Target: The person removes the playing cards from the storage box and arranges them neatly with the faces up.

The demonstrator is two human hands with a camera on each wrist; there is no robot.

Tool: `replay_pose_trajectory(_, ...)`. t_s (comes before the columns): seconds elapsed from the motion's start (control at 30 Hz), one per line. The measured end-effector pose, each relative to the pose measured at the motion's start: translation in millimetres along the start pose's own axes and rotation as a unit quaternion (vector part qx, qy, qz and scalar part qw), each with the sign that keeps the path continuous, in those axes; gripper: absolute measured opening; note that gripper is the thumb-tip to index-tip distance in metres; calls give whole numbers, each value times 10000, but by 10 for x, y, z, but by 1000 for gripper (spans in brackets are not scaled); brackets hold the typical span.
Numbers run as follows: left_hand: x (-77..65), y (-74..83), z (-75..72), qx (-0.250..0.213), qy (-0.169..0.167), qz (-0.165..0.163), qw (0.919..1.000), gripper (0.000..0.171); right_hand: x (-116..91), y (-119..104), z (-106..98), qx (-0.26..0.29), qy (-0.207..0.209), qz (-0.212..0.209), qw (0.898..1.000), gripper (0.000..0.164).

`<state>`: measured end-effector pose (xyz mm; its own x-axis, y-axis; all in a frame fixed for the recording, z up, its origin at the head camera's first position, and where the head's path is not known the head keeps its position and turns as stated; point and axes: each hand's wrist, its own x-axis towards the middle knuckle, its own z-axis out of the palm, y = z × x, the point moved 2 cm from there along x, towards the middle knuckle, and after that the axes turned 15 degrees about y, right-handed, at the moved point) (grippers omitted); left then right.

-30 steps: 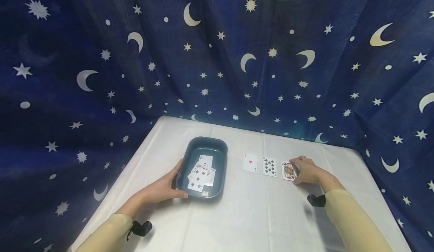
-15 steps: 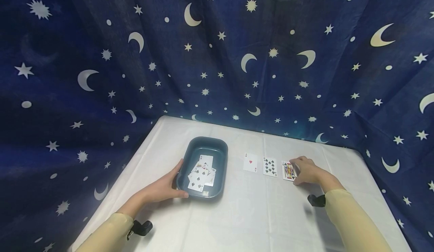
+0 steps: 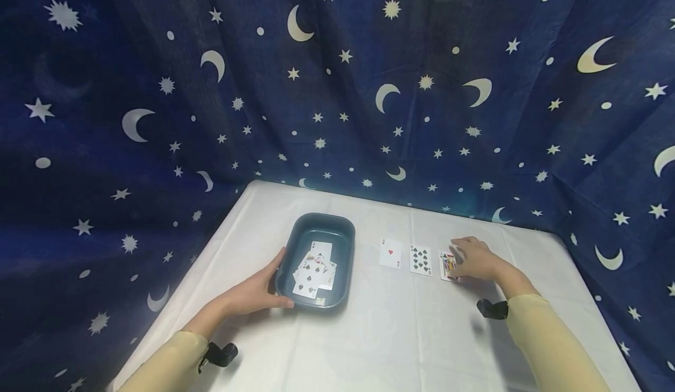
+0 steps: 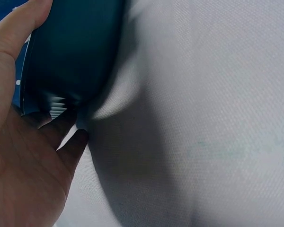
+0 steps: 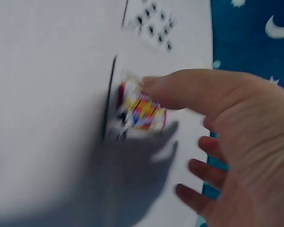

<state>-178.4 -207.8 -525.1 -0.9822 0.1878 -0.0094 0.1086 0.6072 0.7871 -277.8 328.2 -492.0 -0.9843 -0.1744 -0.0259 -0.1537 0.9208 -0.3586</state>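
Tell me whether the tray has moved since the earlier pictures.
No; in the head view, the tray keeps its place relative to the far-left table corner.

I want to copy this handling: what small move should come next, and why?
Probably have the right hand firmly pinch the face card: its thumb touches the card's face, while the left hand holds the tray, where other cards lie.

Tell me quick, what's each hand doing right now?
Left hand: holding the tray by its side.
Right hand: open, its thumb over the face card.
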Motion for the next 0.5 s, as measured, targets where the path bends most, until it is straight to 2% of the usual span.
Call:
replay_pose_trajectory(0.1,-3,-5,1,22,2,-15,10000,131,58,-230,-23,17,530,-272,9982,89)
replay_pose_trajectory(0.2,-7,-7,1,39,15,-31,10000,131,105,-535,4,-2,862,-616,9944,86)
replay_pose_trajectory(0.5,0,-2,13,31,69,28,10000,130,150,-1406,278,330,974,-1564,9823,82)
